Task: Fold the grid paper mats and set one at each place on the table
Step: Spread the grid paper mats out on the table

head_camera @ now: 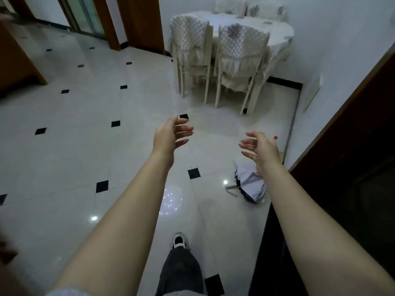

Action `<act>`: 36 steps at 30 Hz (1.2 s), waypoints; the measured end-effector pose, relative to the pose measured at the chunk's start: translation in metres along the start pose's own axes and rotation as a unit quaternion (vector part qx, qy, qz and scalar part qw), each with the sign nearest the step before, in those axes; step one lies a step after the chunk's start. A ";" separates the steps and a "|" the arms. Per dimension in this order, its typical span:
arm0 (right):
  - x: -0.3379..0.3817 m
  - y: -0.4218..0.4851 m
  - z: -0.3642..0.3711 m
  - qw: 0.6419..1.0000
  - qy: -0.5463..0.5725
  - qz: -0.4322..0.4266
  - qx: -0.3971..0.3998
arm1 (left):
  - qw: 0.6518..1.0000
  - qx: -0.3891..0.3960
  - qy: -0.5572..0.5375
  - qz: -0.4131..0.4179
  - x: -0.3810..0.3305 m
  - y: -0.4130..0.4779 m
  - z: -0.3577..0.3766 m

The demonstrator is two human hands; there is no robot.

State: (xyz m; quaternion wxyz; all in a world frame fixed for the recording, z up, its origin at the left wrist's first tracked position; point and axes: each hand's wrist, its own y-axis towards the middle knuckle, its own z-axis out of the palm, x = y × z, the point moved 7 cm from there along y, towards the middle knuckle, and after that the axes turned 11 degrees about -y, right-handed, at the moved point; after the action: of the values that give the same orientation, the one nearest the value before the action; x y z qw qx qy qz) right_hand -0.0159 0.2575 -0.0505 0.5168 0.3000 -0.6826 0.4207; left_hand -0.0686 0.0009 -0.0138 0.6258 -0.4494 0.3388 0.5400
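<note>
Both grips are empty: left grip (171, 137) and right grip (264, 149) are held out in front of you, fingers spread and loosely curved, palms facing each other, nothing between them. I can't pick out any grid paper mats, neither in a grip nor on the floor (85, 146). A few small grey marks on the cloth top are too small to call, so where the mats are is unknown from here. The relation that matters is you vs the surface (280, 34). It's well ahead and off to your right, tight to the wall, far out of reach of both grips. Its long axis looks to run across your line of approach, upper left to lower right in view, so you arrive at a long side. The near chairs (241, 45) are pushed in there, with more chairs behind the far side. The right grip is on the surface's side, while the left grip reaches a touch further forward. My read is the right gets there first. The surface is oval-ended under a pale cloth that hangs low, and the chairs have quilted pale covers. There's a folded umbrella (250, 184) on the floor just below your right wrist, on the right-hand line to the surface, so step left of it. My judgement: no fold started and no place set, and you need to find the mats first.
</note>
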 end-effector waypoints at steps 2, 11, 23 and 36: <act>0.004 0.013 0.003 1.000 0.001 -0.003 -0.004 | 1.000 -0.001 0.000 0.000 -0.002 0.013 0.000; 0.018 0.109 0.064 1.000 0.009 0.007 -0.003 | 0.999 0.003 -0.007 -0.035 0.005 0.127 0.001; 0.067 0.228 0.145 0.999 0.007 0.013 -0.041 | 0.998 0.038 0.017 -0.048 -0.033 0.291 0.011; 0.073 0.349 0.187 0.999 -0.008 0.028 -0.044 | 0.996 0.030 0.021 -0.085 -0.018 0.425 0.026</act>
State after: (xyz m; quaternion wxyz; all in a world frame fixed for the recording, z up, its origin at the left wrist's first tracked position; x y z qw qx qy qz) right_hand -0.4159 0.2566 -0.0932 0.5119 0.2610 -0.7125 0.4027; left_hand -0.4906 0.0238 -0.0715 0.6755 -0.4686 0.3289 0.4647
